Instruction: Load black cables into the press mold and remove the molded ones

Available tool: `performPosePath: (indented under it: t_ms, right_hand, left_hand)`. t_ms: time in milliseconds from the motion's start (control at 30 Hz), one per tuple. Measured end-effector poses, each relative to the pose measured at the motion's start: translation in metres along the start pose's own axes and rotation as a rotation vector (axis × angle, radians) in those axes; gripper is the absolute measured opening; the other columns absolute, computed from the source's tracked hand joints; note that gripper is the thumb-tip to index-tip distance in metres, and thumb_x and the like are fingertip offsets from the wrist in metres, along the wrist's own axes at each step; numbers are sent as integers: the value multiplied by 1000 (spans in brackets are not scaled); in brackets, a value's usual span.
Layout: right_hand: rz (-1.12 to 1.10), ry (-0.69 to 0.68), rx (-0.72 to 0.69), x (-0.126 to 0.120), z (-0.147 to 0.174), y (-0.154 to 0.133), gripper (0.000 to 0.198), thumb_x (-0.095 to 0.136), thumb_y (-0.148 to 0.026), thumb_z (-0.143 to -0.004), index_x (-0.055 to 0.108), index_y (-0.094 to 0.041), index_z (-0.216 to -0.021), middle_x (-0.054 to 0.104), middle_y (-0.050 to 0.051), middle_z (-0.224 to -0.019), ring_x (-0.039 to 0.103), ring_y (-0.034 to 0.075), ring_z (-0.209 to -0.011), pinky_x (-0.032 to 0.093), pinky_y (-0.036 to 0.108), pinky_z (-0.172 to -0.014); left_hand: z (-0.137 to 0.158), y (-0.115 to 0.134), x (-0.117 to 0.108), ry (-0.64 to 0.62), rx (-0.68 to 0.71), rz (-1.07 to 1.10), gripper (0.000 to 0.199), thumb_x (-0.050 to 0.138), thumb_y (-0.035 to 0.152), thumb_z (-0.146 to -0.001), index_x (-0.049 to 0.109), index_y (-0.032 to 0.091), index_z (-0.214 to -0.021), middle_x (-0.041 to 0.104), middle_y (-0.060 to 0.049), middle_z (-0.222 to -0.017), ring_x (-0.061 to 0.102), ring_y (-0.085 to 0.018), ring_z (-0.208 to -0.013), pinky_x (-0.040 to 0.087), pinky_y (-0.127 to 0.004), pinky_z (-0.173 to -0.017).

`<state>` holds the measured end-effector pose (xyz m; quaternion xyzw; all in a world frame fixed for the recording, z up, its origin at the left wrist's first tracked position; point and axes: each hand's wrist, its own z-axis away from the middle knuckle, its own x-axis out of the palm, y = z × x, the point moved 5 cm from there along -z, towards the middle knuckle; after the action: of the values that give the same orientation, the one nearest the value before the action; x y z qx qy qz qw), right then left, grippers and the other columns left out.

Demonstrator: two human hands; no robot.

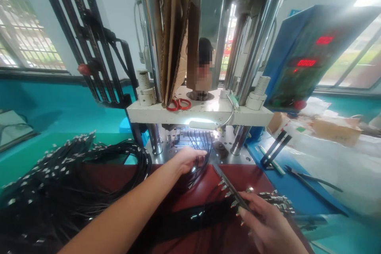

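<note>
Looks like I'm mid cable-handling: left hand [190, 160] pinched on black cables [206, 163] before the press [166, 116], right hand [262, 216] gripping a metal bar [230, 186] over the surface's [248, 174] near right. Next probably needs steady cables, imo.

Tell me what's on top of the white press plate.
Cardboard stands there, with red-handled scissors at its foot, among metal posts. Whatever lies directly behind the cardboard is covered.

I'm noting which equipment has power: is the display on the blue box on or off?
On: red figures glow on the blue box; the upper row is too blurred to read.
</note>
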<state>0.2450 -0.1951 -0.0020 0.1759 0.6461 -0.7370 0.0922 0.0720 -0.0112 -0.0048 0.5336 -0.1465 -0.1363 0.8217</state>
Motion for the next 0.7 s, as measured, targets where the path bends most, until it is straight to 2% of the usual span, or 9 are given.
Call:
performPosePath:
  t_ms: [167,267,367,467,533,600,633,700]
  right_hand:
    - [437,-81,-197,-4,-8,-10,35,49,-43,-88,65,-21,-110,72,8,-82,68,25,-75,53,31,-69]
    - [688,-154,-253,-10,-10,-19,27,51,-35,-86,68,-23,-104,74,8,-80,69,27,-74,51,32,-69]
    - [792,-201,-333,-12,-25,-43,21,53,-33,-87,71,-24,-94,74,6,-79,69,25,-72,49,31,-68]
    - [772,-217,-490,-4,-68,-75,28,44,-32,-94,71,-24,-96,73,4,-89,68,22,-82,48,29,-75]
    - [776,-87,-541,2,-112,-92,30,42,-28,-96,69,-20,-103,71,6,-100,65,21,-93,48,30,-83]
    - [781,3,-528,13,-161,-98,29,42,-23,-96,66,-14,-110,66,12,-113,60,22,-106,43,33,-93]
    - [779,38,-511,19,-183,-99,27,45,-24,-95,67,-13,-106,66,14,-113,60,23,-106,43,35,-94]
    - [767,81,-486,31,-220,-98,23,52,-28,-94,63,-14,-109,64,11,-113,61,22,-101,47,40,-90]
  left_hand:
    - [-19,-16,14,-163,-144,173,14,57,24,-90,62,10,-88,66,-3,-87,64,-12,-75,55,-27,-66]
    - [-17,-18,11,-199,-159,256,8,60,15,-87,63,8,-88,69,-6,-89,67,-13,-77,56,-25,-67]
    - [-13,-18,9,-207,-151,320,5,63,9,-82,64,6,-85,70,-10,-89,69,-15,-78,57,-24,-71]
    - [-13,-17,9,-203,-144,349,4,63,7,-80,65,5,-82,71,-12,-84,70,-17,-76,58,-24,-72]
    - [-14,-18,9,-197,-145,347,4,64,7,-80,65,4,-82,71,-13,-81,70,-17,-72,58,-24,-69]
    - [-15,-19,8,-190,-143,340,6,64,7,-79,65,4,-83,71,-14,-80,70,-18,-70,57,-23,-65]
    - [-15,-19,8,-188,-142,339,6,65,7,-78,65,4,-83,71,-14,-81,70,-18,-70,57,-22,-63]
    - [-15,-20,8,-184,-140,340,6,65,7,-77,65,4,-82,71,-15,-83,70,-18,-71,56,-21,-60]
